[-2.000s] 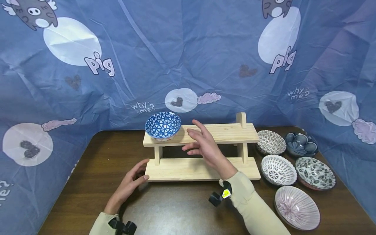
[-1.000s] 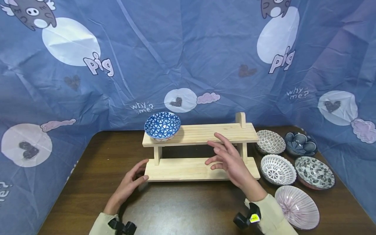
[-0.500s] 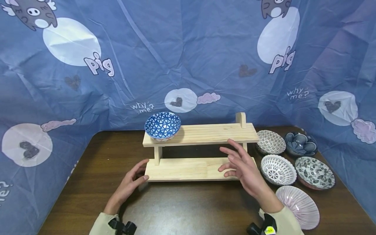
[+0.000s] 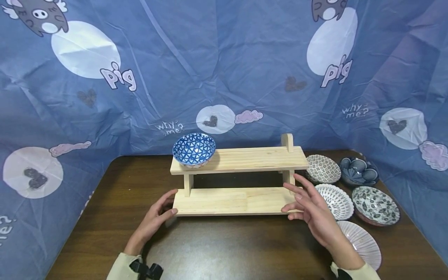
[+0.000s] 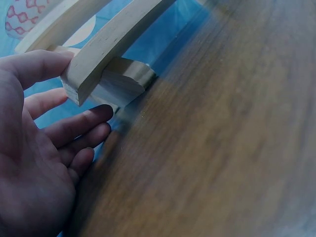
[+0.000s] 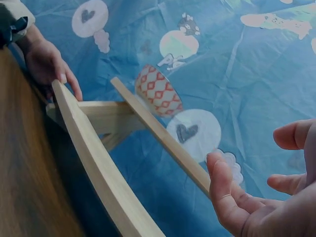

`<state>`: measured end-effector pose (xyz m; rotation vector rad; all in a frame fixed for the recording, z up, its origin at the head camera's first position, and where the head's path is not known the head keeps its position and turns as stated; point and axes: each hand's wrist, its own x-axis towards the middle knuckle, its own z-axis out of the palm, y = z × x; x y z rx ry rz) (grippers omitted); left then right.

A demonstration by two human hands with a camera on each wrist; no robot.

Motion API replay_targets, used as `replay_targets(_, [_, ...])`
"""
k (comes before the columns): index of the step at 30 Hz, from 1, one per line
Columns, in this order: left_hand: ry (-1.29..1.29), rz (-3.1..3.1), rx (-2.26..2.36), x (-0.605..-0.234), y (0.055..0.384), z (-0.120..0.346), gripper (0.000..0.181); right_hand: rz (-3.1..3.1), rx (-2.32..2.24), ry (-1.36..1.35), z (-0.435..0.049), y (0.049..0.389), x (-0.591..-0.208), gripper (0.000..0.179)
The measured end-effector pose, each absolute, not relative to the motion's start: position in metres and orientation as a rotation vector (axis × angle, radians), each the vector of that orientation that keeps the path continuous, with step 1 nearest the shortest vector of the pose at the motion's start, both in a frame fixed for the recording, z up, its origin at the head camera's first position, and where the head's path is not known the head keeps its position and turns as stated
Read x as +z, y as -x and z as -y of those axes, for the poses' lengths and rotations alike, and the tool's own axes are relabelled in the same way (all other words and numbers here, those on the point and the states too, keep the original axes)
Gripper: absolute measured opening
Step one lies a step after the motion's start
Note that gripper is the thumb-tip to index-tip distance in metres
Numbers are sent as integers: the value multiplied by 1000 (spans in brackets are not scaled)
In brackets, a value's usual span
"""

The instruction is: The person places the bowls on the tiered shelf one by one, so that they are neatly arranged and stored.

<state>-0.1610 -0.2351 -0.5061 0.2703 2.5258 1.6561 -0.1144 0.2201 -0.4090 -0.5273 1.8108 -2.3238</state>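
A two-tier wooden shelf (image 4: 224,201) stands on the table. My left hand (image 4: 152,219) holds the left end of its lower board between thumb and index finger; the other fingers hang loose beside it in the left wrist view. My right hand (image 4: 316,217) hovers over the lower board's right end, fingers spread and slightly bent, holding nothing. On the upper board's left end sits a bowl (image 4: 194,149), blue triangles inside; its red-patterned outside (image 6: 159,91) shows in the right wrist view. Right of the shelf, my right hand partly covers a white-and-dark bowl (image 4: 337,202) and a pinkish ribbed bowl (image 4: 364,245).
Farther right are a checked bowl (image 4: 322,169), dark blue petal-patterned bowls (image 4: 358,171) and a leaf-patterned bowl (image 4: 376,206). A short upright post (image 4: 287,142) rises at the upper board's right. Blue printed cloth (image 4: 245,70) hangs behind and beside the dark wooden table (image 4: 224,249).
My right hand has moved from near the blue bowl, rightward and toward me, to the shelf's right end. The left hand, shelf and bowls have stayed in place.
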Motion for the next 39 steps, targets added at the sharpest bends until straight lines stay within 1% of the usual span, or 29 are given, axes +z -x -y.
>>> replay_targets(4, [-269,-2529,1652,-506,161,235,58,-1759,-2376,546,-232,109,-413,49])
replay_targets(11, [-288,-2536,1657,-508,163,236,58,-1703,-2438,485,-255,96,-420,50])
replay_targets(16, [-316,-2521,1680,-510,164,236,57,-1586,-2523,524,-272,86,-426,51])
replay_targets(23, [-368,-2507,1718,-511,163,237,57,-1281,-2658,659,-296,73,-435,56])
replay_targets(34, [-333,-2492,1711,-508,161,237,58,-1167,-2668,706,-328,55,-454,61])
replay_targets(39, [-322,-2498,1701,-508,161,237,58,-1009,-2680,654,-342,47,-461,63])
